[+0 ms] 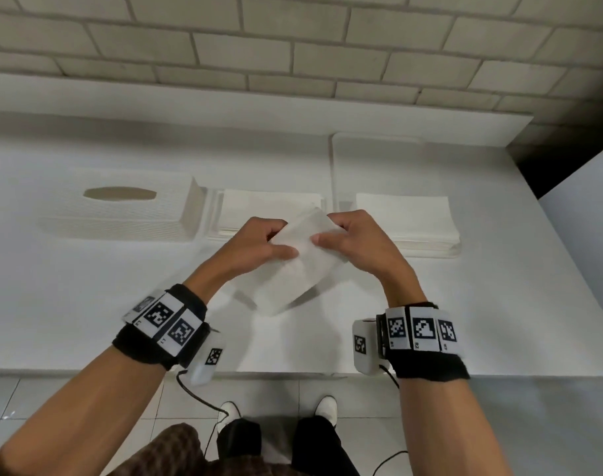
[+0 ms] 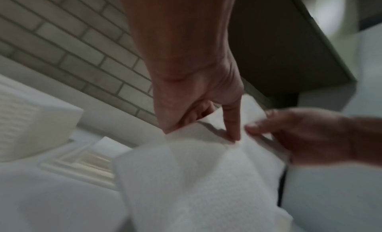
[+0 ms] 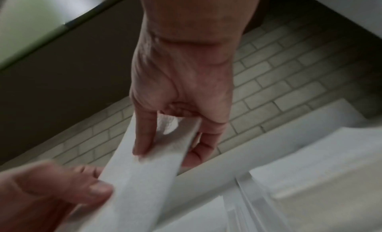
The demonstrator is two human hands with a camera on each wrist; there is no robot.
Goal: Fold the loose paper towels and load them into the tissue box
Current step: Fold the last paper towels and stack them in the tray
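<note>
Two hands are engaged on one paper towel (image 1: 301, 259), held in the air above the tabletop (image 1: 87, 304). The left hand (image 1: 258, 247) pinches it between thumb and fingers at the upper left edge; the right hand (image 1: 349, 243) grips the opposite edge likewise, probably so that the sheet is kept taut while it is folded. One tissue box lid (image 1: 121, 204), slotted and upturned, is set at the left, leaving the base open for loading. One open tray (image 1: 214, 214) just beside it carries folded towels; it is judged to be the box's base. One stack of loose towels (image 1: 406, 218) is kept at the right, within reach.
</note>
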